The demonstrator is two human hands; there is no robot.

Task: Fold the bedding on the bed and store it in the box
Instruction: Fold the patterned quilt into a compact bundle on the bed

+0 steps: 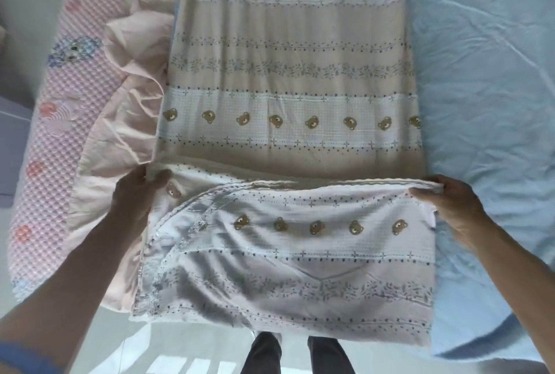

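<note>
A beige and white quilt (288, 79) printed with small bear faces lies lengthwise on the bed, folded into a long strip. Its near end hangs over the bed's edge toward me, with the pale underside showing. My left hand (136, 193) grips the quilt's left edge at the fold line. My right hand (447, 205) pinches the right edge at the same height. No storage box is in view.
A light blue sheet (486, 88) covers the bed to the right of the quilt. A pink ruffled bed skirt (126, 121) and a pink bubble-textured cover (69, 109) run along the left. Glossy floor and my trouser legs (297, 355) show below.
</note>
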